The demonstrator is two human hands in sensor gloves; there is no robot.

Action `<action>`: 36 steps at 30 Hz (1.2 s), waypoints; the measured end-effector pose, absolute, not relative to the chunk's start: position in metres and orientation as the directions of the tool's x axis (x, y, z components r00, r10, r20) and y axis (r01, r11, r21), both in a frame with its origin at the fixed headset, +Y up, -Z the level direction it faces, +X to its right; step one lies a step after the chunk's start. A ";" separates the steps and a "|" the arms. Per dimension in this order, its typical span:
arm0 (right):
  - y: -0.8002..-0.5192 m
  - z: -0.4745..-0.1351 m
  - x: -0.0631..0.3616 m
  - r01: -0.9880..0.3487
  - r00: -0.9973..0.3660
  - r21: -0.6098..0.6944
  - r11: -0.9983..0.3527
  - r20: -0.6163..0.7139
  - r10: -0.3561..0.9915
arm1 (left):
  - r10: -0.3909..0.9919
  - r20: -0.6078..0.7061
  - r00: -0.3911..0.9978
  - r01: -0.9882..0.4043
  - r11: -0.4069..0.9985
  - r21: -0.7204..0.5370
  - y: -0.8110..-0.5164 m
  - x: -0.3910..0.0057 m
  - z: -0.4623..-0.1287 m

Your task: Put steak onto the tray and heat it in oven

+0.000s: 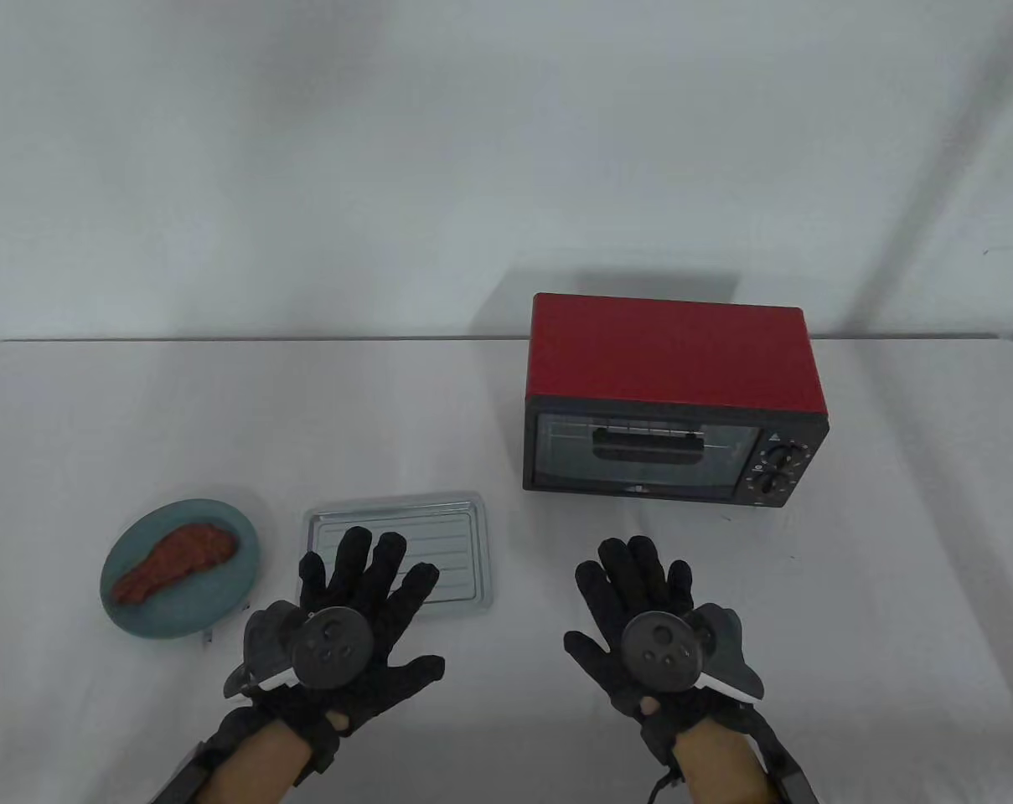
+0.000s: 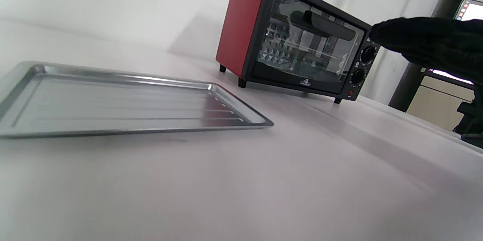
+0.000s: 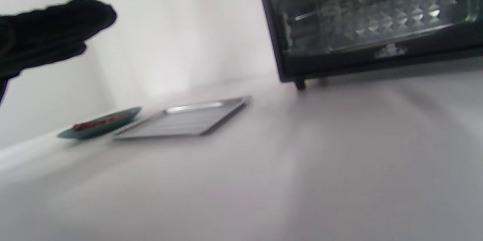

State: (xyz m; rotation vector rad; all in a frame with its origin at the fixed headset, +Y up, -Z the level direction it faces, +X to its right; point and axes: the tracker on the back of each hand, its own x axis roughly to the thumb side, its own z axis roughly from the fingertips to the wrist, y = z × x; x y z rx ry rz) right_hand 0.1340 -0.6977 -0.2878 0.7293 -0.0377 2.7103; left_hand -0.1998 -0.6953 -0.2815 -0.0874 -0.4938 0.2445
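A reddish-brown steak (image 1: pixel 176 560) lies on a teal plate (image 1: pixel 221 603) at the table's left. Right of the plate sits a bare metal tray (image 1: pixel 456 523), also low in the left wrist view as the tray (image 2: pixel 113 97). A red oven (image 1: pixel 669 352) with a black front stands at the back right, its glass door (image 1: pixel 640 452) closed. My left hand (image 1: pixel 351 620) hovers flat with fingers spread over the tray's near edge. My right hand (image 1: pixel 648 624) is spread flat in front of the oven. Neither hand holds anything.
The oven (image 2: pixel 302 41) has a bar handle (image 2: pixel 322 26) across the door top and two black knobs (image 1: pixel 778 469) at its right. The table's far edge (image 1: pixel 305 339) meets a white backdrop. In the right wrist view the plate (image 3: pixel 100 125) and tray (image 3: pixel 188 120) appear small at left.
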 end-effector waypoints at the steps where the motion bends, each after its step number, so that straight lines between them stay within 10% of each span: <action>1: -0.698 -0.288 0.134 -0.330 -0.812 0.068 -0.942 0.489 0.320 | 0.254 0.459 0.851 -0.213 0.967 -0.141 -0.695 -0.200 -0.281; 23: -0.692 -0.285 0.143 -0.468 -0.755 0.081 -0.880 0.481 0.446 | 0.378 0.443 0.813 -0.390 0.918 -0.067 -0.688 -0.212 -0.281; 36: -0.653 -0.324 0.212 -0.766 -0.643 -0.178 -0.617 0.224 0.733 | 0.482 0.361 0.798 -0.501 0.864 -0.046 -0.689 -0.237 -0.288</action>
